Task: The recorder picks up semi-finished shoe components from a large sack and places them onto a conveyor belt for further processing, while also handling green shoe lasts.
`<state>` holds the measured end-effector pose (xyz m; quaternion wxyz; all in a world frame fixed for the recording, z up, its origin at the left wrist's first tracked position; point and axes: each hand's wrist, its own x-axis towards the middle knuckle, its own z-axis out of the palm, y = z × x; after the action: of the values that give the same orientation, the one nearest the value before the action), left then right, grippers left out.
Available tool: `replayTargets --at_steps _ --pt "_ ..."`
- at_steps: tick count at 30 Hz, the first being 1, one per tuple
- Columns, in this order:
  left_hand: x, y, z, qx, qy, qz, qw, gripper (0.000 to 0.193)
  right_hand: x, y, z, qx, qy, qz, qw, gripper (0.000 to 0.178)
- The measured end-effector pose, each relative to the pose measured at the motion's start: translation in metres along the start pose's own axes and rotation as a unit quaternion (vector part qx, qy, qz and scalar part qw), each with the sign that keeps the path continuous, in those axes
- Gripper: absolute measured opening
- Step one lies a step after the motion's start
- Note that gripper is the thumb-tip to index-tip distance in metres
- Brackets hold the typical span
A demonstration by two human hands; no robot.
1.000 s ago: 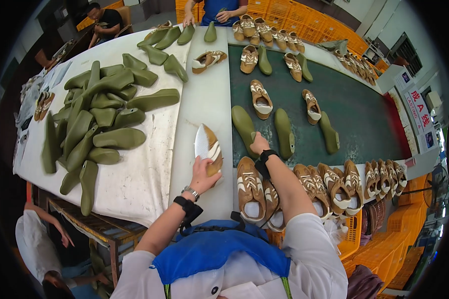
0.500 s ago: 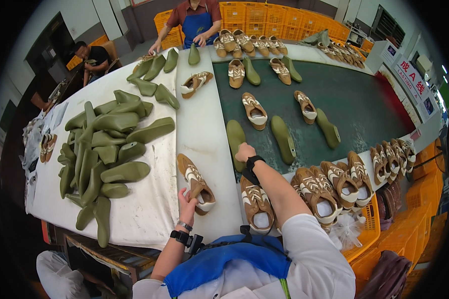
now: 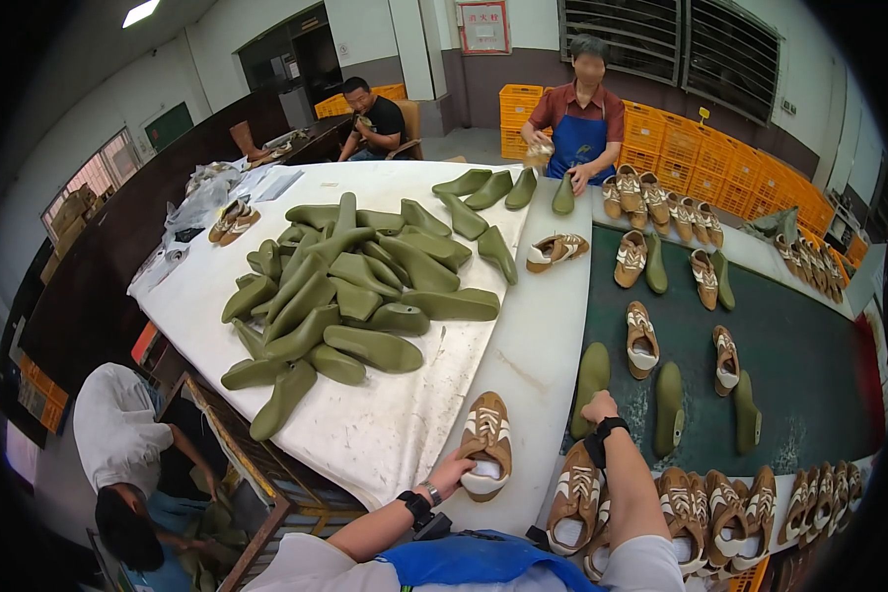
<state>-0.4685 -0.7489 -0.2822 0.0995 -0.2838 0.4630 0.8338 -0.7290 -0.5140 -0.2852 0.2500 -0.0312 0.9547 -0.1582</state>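
My left hand (image 3: 451, 474) grips the heel end of a brown and white sneaker (image 3: 488, 430) on the pale strip of the table. The sneaker's toe points away from me, with white stuffing in its opening. Further right, my right hand (image 3: 599, 406) is closed round the near end of a green shoe last (image 3: 592, 373) at the green belt's left edge. More lasts lie on the belt, the closest a green last (image 3: 668, 407) just right of that hand. Another brown sneaker (image 3: 573, 498) stands nearer me, below my right hand.
A large heap of green lasts (image 3: 375, 347) covers much of the white cloth (image 3: 395, 449). Several sneakers line the near right edge. Across the table stands a person in a blue apron (image 3: 575, 138); another person (image 3: 118, 434) bends low at the left. Orange crates (image 3: 651, 133) stack behind.
My view has swung left, so the table sits further right in it. The sneaker in my left hand has turned straighter. My right hand stays on the same last.
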Motion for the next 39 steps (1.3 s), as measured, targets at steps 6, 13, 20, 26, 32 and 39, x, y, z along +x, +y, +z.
replayTargets --at_steps 6,13,20,26,32,39 --pt "-0.004 -0.023 -0.028 0.055 0.030 -0.026 0.998 0.033 0.001 -0.004 -0.003 0.029 0.030 0.041 0.998 0.053" --pt "-0.002 -0.025 -0.031 0.065 0.049 -0.030 0.996 0.036 0.009 0.007 0.004 0.028 0.061 0.049 0.997 0.052" --pt "-0.002 -0.029 -0.034 0.052 0.048 -0.014 0.997 0.035 0.006 0.009 0.002 0.026 0.045 0.060 0.997 0.051" --pt "-0.001 -0.027 -0.035 0.050 0.042 -0.012 0.998 0.033 -0.004 0.000 -0.007 0.060 0.063 0.088 0.992 0.051" --pt "0.001 -0.029 -0.037 0.031 0.039 -0.008 0.999 0.035 -0.007 -0.006 -0.022 0.050 0.028 0.084 0.995 0.048" --pt "0.004 -0.029 -0.039 0.028 0.038 -0.015 0.999 0.034 -0.001 -0.002 -0.020 0.045 0.064 0.078 0.994 0.045"
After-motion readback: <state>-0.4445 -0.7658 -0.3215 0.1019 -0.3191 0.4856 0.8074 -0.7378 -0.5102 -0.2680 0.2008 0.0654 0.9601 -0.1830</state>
